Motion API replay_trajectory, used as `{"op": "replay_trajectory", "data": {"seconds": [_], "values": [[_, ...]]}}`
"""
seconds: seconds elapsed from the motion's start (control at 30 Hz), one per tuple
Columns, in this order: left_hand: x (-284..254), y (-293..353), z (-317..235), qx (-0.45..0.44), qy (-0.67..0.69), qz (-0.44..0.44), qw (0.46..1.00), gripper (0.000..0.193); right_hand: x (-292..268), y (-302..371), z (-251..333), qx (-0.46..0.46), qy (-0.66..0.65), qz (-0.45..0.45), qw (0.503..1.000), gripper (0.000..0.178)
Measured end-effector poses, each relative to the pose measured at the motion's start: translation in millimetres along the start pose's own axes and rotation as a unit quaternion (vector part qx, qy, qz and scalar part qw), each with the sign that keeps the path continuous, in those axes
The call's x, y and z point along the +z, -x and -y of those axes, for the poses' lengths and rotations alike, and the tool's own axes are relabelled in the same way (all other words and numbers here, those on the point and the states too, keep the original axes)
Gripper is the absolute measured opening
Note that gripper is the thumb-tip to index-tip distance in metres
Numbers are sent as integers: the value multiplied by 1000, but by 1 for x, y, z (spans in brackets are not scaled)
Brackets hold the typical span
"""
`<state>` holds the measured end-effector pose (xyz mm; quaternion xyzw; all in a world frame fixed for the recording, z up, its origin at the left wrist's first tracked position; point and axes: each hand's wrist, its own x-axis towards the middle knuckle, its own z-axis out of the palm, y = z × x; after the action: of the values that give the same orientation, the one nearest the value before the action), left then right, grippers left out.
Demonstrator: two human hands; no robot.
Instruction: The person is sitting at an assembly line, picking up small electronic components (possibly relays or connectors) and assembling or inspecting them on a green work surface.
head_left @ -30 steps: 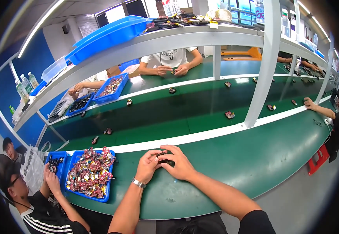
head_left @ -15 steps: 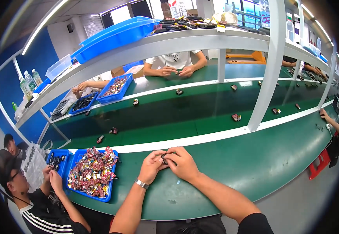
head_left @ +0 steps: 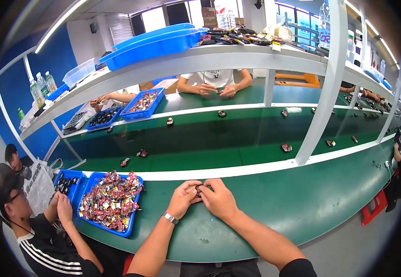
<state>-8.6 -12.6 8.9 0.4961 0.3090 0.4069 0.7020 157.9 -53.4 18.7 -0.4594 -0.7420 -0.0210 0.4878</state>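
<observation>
piece (head_left: 199,189) | dark, small, between left hand (head_left: 183,198) and right hand (head_left: 219,201) | both pinching it | over green tabletop (head_left: 274,198)

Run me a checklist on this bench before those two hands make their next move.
1. Grip on the small dark part: ok, the fingers of the left hand and right hand meet around it.
2. Which way the part faces: cannot tell, the fingers cover most of it.
3. Pieces contained in the larger near blue tray: not ok, they heap above the rim, some jutting over its right side.
4. Co-worker's hands apart from these: ok, they are left of that tray.
5. Wrists bare: not ok, a metal-banded watch sits on the left one.
</observation>
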Motion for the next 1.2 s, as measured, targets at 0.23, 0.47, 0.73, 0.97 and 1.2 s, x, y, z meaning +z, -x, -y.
{"op": "replay_trajectory", "data": {"seconds": [0.23, 0.47, 0.73, 0.97, 1.2], "values": [[2, 0, 0, 0, -6, -1, 1000, 28, 3, 1, -3, -19, 23, -17, 999, 19], [1, -2, 3, 0, -1, 6, 1000, 27, 5, 1, -4, -37, 34, -33, 998, 17], [4, 1, -2, -4, -6, -24, 1000, 25, 7, -1, -1, -7, 10, -24, 1000, 16], [11, -5, 10, 49, -92, -60, 993, 18, -8, -4, -4, 184, -203, 23, 961, 23], [13, -7, 16, 95, -89, -67, 989, 18, 8, -6, -24, 244, -269, 33, 931, 17]]}}
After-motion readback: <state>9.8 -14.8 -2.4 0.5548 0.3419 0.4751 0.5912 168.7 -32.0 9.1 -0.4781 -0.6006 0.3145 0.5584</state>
